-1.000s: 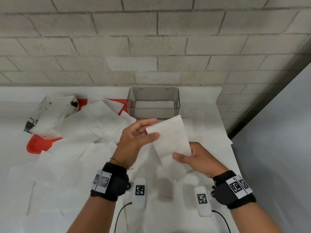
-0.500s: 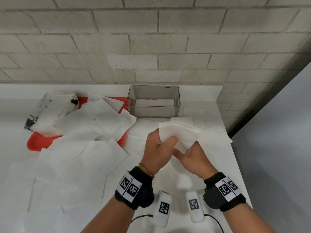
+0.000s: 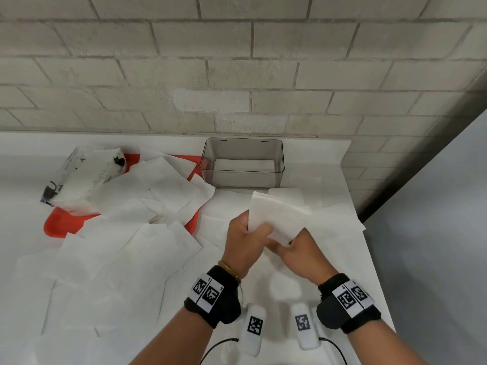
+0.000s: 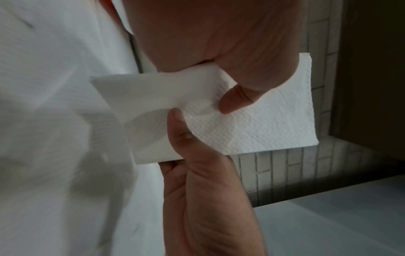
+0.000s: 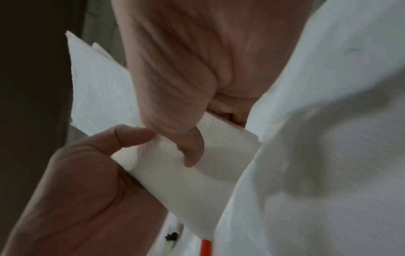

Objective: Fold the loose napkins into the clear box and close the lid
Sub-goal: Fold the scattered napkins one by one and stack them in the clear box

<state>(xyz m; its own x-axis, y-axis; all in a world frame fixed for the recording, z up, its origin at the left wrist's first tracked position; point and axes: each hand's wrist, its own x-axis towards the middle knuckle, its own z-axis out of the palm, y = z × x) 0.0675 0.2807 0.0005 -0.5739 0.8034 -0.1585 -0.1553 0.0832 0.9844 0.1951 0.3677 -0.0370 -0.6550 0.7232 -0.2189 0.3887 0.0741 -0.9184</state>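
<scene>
Both hands pinch one white embossed paper napkin [image 3: 279,219] held above the white counter [image 3: 369,272], in front of the box. The left hand [image 3: 243,243] has its thumb on the near face and its curled fingers [image 4: 238,98] behind, gripping the napkin's left edge; in the left wrist view the fold runs under that thumb. The right hand [image 3: 297,251] grips the lower corner between its thumb and the curled fingers [image 5: 131,135] beneath. The two thumbs sit close together, almost touching, and the napkin's free part stands up and away toward the wall.

Both forearms reach in from the bottom edge, wrists close, each wearing a black wrist band with square black-and-white coded tags [image 3: 207,292]. A thin gold bangle [image 3: 230,270] circles the left wrist.

The clear rectangular plastic box [image 3: 242,177] stands open at the back of the counter against the brick wall, with white folded napkins lying flat inside. Loose white napkin sheets [image 3: 126,248] cover the counter to the left, over a red-orange tray [image 3: 56,225]. A plastic napkin packet with a small black cat figure [image 3: 84,177] lies on the tray; its print is too small to read.
</scene>
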